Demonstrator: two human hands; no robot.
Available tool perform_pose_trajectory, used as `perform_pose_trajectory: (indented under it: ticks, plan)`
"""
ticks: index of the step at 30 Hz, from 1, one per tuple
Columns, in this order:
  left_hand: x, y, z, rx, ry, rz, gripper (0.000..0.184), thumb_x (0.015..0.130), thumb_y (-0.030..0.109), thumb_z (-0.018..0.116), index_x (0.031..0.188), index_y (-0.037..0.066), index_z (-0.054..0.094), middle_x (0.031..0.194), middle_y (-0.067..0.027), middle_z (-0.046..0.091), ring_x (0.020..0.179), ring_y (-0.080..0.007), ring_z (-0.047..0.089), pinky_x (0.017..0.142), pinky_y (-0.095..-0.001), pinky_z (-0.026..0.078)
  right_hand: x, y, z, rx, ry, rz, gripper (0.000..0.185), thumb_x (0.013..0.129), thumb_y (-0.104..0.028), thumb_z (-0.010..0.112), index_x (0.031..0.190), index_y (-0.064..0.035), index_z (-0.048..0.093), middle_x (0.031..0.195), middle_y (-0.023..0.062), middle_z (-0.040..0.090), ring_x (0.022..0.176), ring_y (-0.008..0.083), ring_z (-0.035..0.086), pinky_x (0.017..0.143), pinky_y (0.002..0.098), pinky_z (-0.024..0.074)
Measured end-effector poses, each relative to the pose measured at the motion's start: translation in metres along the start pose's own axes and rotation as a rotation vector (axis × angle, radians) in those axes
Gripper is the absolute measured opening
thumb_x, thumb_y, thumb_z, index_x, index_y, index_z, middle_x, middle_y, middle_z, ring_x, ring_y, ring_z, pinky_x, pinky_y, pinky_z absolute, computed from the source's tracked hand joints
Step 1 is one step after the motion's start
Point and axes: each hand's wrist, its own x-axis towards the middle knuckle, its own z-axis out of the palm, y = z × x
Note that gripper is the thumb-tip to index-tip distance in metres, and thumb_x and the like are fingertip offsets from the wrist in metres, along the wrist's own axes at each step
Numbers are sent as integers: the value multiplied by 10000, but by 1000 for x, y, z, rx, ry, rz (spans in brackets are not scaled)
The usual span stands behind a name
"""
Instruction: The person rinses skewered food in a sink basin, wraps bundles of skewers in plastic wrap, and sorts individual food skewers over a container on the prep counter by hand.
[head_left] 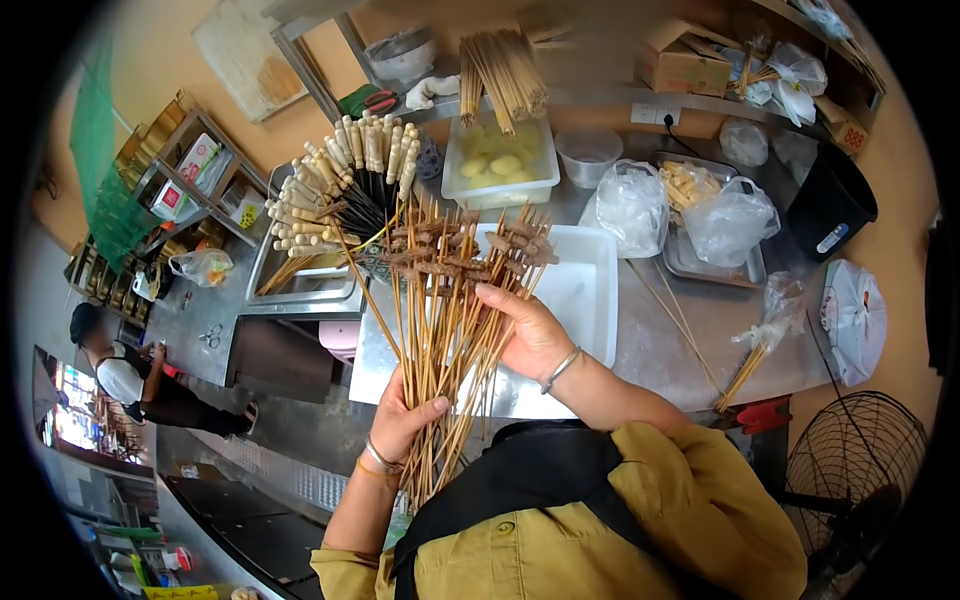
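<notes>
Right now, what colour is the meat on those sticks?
The meat is brown, clearest in the head view.

A pretty hefty bundle of thin tan wooden skewers [437, 345] is sitting between both hands, with the left hand [398, 415] gripping the sticks low down and the right hand [535, 340] holding the upper right side. Brown, meaty-looking pieces [455, 268] are crowding the far ends in a jumbled cluster, while the bare ends are poking down past the left hand, kinda crisscrossing and splaying a bit.
</notes>
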Motion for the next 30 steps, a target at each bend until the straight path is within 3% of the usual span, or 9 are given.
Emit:
perform_pose_trajectory:
  ticks: [7,10,15,19,24,30]
  plan:
    - [4,-15,-10,-49,-28,-42,549,788,82,675,1267,34,411,1067,-38,563,925,-115,547,809,-256,451,1,5,-9,32,-82,70,196,845,-150,609,1002,-35,584,925,57,627,853,174,613,811,328,494]
    - [10,-15,-8,-49,4,-23,544,792,93,679,1263,28,414,1109,-43,551,966,-120,541,846,-259,443,-1,12,-5,-17,18,87,200,846,-153,611,1007,-37,587,920,54,629,854,172,613,799,323,496]
    - [21,-9,-1,54,6,37,513,786,60,681,1235,16,437,1094,-41,572,967,-115,548,854,-257,445,-1,29,-6,-116,82,38,145,807,-162,680,864,-50,608,757,8,593,676,127,580,648,264,479]
    - [25,-3,4,97,55,91,440,784,9,666,1182,20,479,1071,-37,590,959,-107,556,856,-254,447,-4,31,-1,-108,95,15,134,848,-177,634,829,-55,583,795,30,600,737,146,598,693,299,507]
    - [31,-1,4,178,59,162,435,779,-21,650,1180,7,485,1095,-57,591,953,-118,563,854,-253,443,-4,35,-4,-72,82,-16,122,816,-147,673,879,-74,598,793,6,594,748,131,590,672,285,492]
    - [44,-10,-4,335,58,184,382,790,-29,638,1142,-2,492,1007,-51,609,891,-108,578,807,-231,463,0,46,-7,-135,243,-87,106,824,-140,665,890,-84,603,805,-10,600,766,101,563,699,282,466]
